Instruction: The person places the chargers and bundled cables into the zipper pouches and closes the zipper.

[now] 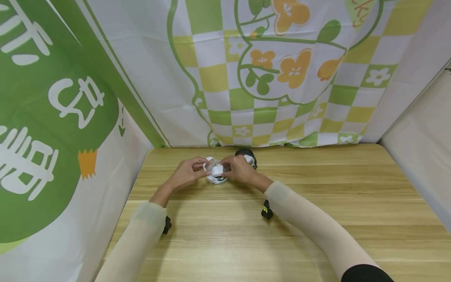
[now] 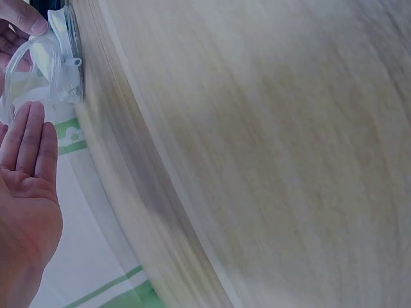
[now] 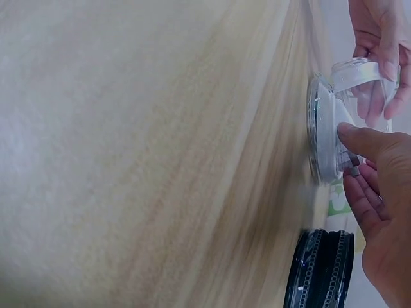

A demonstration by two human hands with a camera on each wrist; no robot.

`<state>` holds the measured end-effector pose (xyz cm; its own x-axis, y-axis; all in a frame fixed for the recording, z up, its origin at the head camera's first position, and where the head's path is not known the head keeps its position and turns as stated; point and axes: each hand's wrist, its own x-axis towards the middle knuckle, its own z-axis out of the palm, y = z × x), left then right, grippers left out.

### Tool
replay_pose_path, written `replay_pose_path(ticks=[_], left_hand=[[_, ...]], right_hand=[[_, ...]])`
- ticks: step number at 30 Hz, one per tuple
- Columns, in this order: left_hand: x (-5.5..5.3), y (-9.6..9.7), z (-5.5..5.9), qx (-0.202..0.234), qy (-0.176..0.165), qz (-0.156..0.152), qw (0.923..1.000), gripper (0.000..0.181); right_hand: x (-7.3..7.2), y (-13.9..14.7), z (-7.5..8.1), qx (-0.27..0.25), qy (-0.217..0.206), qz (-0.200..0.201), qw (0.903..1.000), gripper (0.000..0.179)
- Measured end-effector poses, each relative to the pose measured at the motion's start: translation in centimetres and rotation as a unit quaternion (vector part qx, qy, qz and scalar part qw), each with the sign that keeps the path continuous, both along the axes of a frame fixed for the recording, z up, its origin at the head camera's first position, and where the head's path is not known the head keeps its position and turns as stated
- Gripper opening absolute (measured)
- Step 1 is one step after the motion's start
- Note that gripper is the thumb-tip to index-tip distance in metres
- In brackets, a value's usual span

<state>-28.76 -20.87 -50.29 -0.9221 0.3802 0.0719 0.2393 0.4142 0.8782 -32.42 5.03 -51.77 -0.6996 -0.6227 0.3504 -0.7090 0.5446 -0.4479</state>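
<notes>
At the far side of the table, a small round clear case (image 3: 325, 128) with a whitish rim stands with its clear lid (image 3: 356, 76) raised. My left hand (image 1: 188, 172) pinches that lid between thumb and fingers; three of its fingers look straight in the left wrist view. My right hand (image 1: 241, 169) grips a white charger (image 1: 217, 170) over the case, the thumb on its white face. Small metal prongs (image 3: 353, 171) show by the right fingertips. The inside of the case is mostly hidden by the hands.
Just right of the clear case is a round black zip case (image 3: 321, 269), with another white block (image 1: 248, 159) on it. A patterned curtain (image 1: 282, 117) hangs along the table's (image 1: 218, 235) back edge. Black wrist cameras (image 1: 266, 211) sit below both wrists.
</notes>
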Motion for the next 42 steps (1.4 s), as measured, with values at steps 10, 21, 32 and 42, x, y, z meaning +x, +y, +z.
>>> replay_pose_path(ticks=[10, 21, 32, 42], left_hand=[[0.0, 0.6, 0.3, 0.012, 0.009, -0.012, 0.9998, 0.043], [0.2, 1.5, 1.2, -0.020, 0.026, -0.050, 0.9982, 0.059], [0.3, 1.7, 1.3, -0.037, 0.024, -0.033, 0.9985, 0.056], [-0.2, 2.0, 1.5, -0.065, 0.054, -0.022, 0.9962, 0.035]], right_hand=[[1.0, -0.7, 0.7, 0.000, -0.005, -0.019, 0.9998, 0.041], [1.1, -0.2, 0.5, -0.011, -0.001, -0.022, 0.9997, 0.043], [1.3, 1.1, 1.1, -0.036, -0.007, -0.034, 0.9987, 0.037], [2.5, 1.5, 1.6, -0.039, -0.041, -0.063, 0.9964, 0.033]])
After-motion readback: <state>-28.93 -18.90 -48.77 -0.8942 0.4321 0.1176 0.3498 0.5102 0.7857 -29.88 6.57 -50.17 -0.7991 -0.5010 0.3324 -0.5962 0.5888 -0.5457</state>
